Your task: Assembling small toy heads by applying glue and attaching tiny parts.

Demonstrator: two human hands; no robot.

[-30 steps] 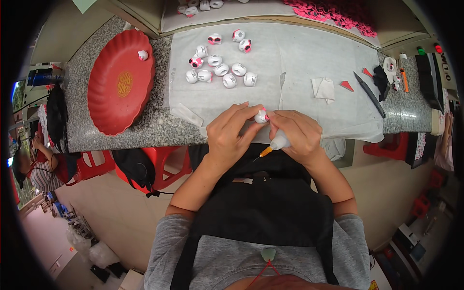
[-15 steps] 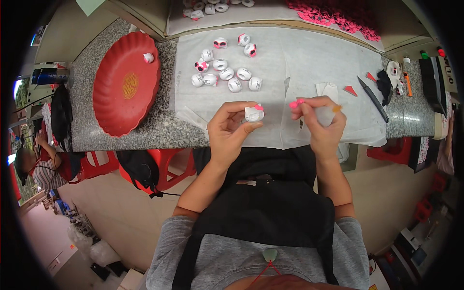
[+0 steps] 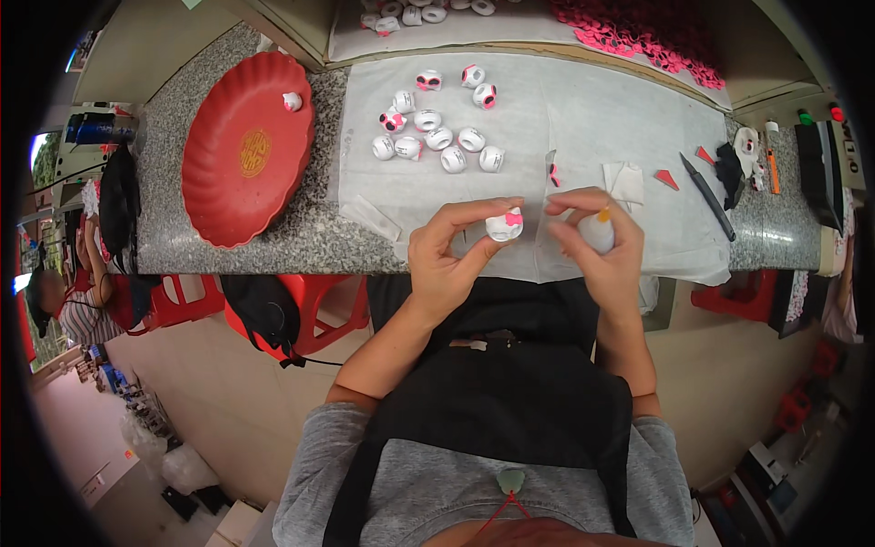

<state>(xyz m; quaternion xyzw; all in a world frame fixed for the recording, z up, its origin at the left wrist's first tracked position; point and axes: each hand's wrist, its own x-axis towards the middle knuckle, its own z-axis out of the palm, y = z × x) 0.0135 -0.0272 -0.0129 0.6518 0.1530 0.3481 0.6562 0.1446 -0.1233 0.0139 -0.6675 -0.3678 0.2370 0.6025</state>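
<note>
My left hand point(image 3: 444, 260) pinches a small white cat-head bead point(image 3: 503, 227) with a pink bow between thumb and fingertips. Just right of it, my right hand point(image 3: 609, 255) is curled round a small whitish bottle point(image 3: 598, 235) with an orange tip, partly hidden by the fingers. The right fingertips are slightly blurred and apart from the bead. Beyond them, a tiny pink-and-black piece point(image 3: 553, 173) lies on the white paper point(image 3: 538, 118). Several white beads point(image 3: 439, 138) with round holes are grouped farther left on the paper, some with pink-and-black glasses.
A red scalloped tray point(image 3: 205, 173) holding one bead stands on the granite counter at left. A dark pen-like cutter point(image 3: 709, 196), red scraps point(image 3: 667, 179) and a folded white cloth point(image 3: 623, 180) lie at right. Many pink pieces point(image 3: 629, 41) cover the shelf behind.
The pink piece has left my right fingers, and one now lies on the paper. My left hand has moved right and turned the bead. The bottle in my right hand now shows.
</note>
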